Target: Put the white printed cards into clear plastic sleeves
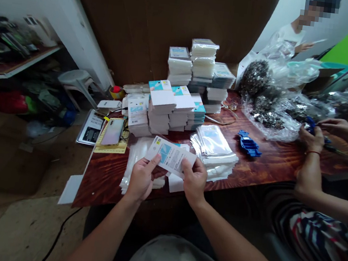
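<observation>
Between my hands is a printed white card (170, 159) with a blue picture and small text, tilted above the table's front edge. My left hand (143, 176) pinches its left end, thumb on top. My right hand (195, 181) grips the right end the same way. Whether the card sits inside a clear sleeve I cannot tell. Beneath my left hand lies a pile of clear plastic bags (135, 159). Right of my right hand is a stack of bagged cards (212, 141). Part of another white card (175, 183) shows under the held one.
Tall stacks of cards (162, 97) and bagged packs (204, 49) stand at the back. A phone (112, 131) lies left. To the right are a blue plastic part (248, 145) and bags of metal pieces (268, 112). A co-worker's hands (314, 137) hold another blue part; another person stands behind.
</observation>
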`<state>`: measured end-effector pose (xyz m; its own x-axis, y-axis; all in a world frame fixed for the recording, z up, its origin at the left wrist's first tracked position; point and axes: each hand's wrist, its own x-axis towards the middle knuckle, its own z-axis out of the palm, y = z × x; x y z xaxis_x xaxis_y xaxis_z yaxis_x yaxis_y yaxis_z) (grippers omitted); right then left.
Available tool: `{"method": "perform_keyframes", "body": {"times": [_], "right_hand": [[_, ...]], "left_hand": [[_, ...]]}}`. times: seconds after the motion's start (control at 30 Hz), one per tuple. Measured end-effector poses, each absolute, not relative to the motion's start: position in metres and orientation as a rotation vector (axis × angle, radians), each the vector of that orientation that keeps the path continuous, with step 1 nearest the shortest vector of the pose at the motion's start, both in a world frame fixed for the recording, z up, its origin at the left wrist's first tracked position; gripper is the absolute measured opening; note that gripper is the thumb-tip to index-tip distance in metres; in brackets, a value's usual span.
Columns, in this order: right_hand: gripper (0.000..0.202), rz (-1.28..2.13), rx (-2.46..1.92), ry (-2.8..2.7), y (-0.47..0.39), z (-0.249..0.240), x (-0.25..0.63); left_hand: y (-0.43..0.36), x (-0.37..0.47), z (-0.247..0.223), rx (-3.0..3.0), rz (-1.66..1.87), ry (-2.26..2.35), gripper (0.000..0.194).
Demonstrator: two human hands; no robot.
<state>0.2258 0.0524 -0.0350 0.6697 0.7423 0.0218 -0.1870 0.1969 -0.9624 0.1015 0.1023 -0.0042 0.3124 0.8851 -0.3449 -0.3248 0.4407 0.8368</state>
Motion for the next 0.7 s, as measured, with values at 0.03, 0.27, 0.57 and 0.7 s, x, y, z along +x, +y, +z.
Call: {"method": "perform_keyframes", "body": {"times": [0.03,0.27,0.57,0.7], "right_hand": [[0.024,0.688,-1.217,-0.569,0.055,-0.035,0.223],[0.022,1.021,-1.134,-0.844,0.042,-0.033,0.234],[0.040,0.856,-1.302,-0.801,0.051,-0.040,0.245],[0.047,1.049,-1.295,-0.810,0.056,-0.030,0.260]], "left_hand": [[0.101,0.103,-0.005,0.741,0.864,0.904,0.043],[0.129,0.093,-0.003,0.622,1.063,0.943,0.033],[0.120,0.101,-0.010,0.810,0.816,0.835,0.044],[0.123,0.098,-0.009,1.142,0.580,0.901,0.040]]}}
